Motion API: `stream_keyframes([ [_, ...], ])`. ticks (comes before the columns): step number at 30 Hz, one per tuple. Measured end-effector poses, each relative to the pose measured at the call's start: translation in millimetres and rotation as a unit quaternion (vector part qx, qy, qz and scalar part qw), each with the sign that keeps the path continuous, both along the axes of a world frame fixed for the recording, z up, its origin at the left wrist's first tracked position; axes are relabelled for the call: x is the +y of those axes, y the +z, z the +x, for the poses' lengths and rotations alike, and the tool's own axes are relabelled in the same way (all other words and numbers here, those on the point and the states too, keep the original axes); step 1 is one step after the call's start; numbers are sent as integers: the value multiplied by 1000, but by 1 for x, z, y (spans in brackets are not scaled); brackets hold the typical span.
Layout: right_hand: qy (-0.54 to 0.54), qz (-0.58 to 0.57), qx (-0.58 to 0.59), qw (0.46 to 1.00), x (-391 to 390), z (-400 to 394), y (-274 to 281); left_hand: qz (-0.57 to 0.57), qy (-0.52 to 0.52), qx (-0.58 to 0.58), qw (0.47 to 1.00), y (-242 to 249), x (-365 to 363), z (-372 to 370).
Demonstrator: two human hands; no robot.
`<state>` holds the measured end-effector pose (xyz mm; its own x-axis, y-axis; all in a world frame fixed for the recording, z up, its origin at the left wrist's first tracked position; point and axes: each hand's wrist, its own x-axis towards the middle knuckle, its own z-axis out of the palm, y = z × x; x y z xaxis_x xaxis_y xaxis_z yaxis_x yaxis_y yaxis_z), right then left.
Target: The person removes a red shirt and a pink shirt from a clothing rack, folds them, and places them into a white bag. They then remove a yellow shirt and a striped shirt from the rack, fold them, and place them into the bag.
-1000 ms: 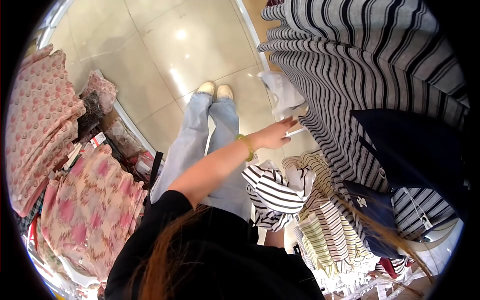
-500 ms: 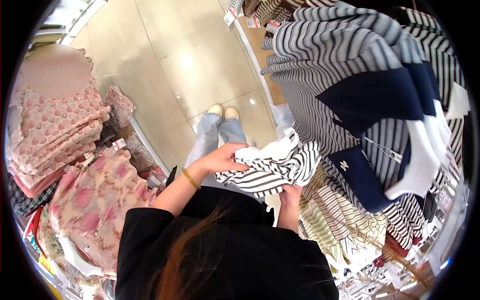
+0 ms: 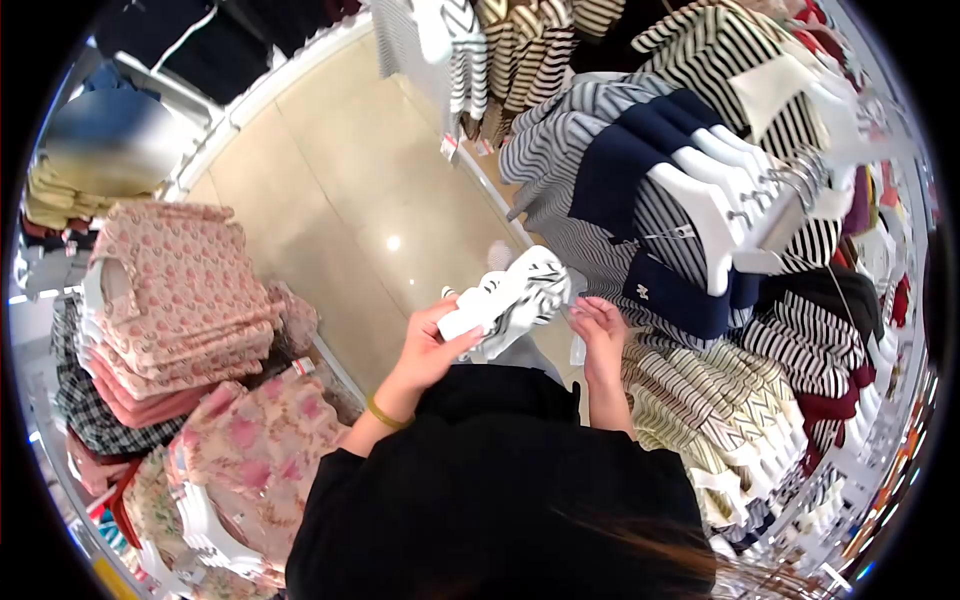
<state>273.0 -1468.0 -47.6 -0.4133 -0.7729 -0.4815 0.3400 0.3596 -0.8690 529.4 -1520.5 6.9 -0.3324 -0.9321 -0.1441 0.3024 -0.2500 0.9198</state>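
A white top with dark stripes point(image 3: 525, 295) is bunched into a compact bundle in front of my body, its plain white part toward the left. My left hand point(image 3: 432, 345) grips the left end of it, thumb on the upper side and fingers beneath. To the right of the bundle, my right hand point(image 3: 600, 328) has its fingers bent together around what looks like a piece of clear plastic point(image 3: 577, 350). That plastic shows above and below the fingertips, close to the top's right end. Its full shape cannot be made out.
Navy-collared striped shirts point(image 3: 625, 170) hang on white hangers on the right rack. Below them are cream patterned tops point(image 3: 715, 400). Pink printed blouses point(image 3: 185, 285) and a floral blouse point(image 3: 255, 435) hang at left. A tiled floor aisle point(image 3: 370, 170) runs between.
The striped top is gathered into a smaller, tighter bundle. My right hand has come off its underside and moved to the right. The view has shifted, showing more of the right rack.
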Motion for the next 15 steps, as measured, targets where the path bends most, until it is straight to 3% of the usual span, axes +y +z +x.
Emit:
stream_keyframes([
  [1, -13, -10, -2, 1000, -2, 7, 16, -41, -4, -30, 999, 6, 0, -9],
  [3, 185, 62, -125, 973, -5, 22, 60, -54, -27, -90, 994, 19, 9, -26],
  [5, 212, 1, -301, 930, 0, 37, 69, -227, -84, -174, 954, 37, 12, -44],
  [7, 217, -45, -183, 958, -4, 49, 76, -296, -129, -207, 924, 48, 23, -54],
  [10, 137, -59, -198, 969, -10, 48, 76, -321, -216, -278, 879, 60, 27, -45],
  [15, 95, -102, -145, 980, -11, 44, 86, -357, -228, -280, 862, 84, 21, -40],
])
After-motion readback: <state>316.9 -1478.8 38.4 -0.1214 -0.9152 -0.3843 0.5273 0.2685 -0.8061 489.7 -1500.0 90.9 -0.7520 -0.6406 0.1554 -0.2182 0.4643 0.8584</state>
